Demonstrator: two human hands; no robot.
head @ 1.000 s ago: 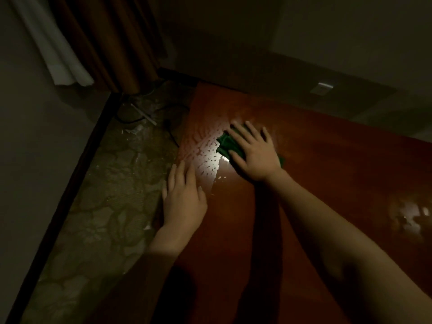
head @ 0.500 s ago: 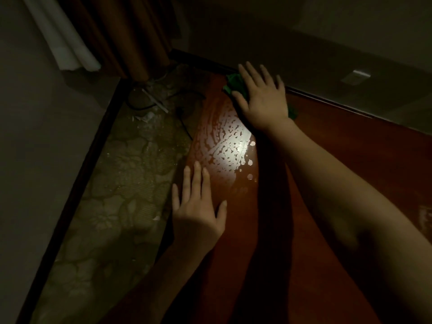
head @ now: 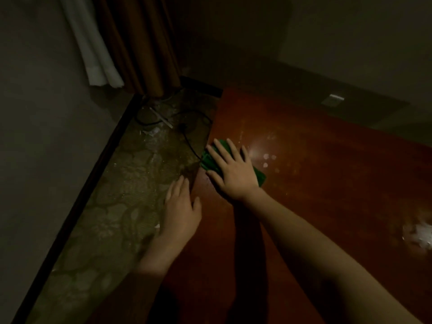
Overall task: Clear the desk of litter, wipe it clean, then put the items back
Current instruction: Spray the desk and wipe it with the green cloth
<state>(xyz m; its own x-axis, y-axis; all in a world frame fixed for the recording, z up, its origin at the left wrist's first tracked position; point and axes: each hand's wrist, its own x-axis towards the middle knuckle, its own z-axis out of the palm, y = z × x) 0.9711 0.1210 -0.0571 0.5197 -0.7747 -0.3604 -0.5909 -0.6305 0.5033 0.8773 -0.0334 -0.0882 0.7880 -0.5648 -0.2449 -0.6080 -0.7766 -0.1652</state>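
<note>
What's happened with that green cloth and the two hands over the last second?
The right hand swept the green cloth away to the desk's far corner, then drew it back to the left edge. Nothing was picked up or let go. The left hand stayed flat at the desk's left edge, and the right stayed pressed flat on the cloth.

My right hand (head: 235, 174) lies flat, fingers spread, near the desk's (head: 327, 183) left edge; my left hand (head: 181, 210) rests open on that edge.

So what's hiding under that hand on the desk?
A green cloth lies under the right hand, flat on the red-brown desk. Only its edges show; its middle is covered.
</note>
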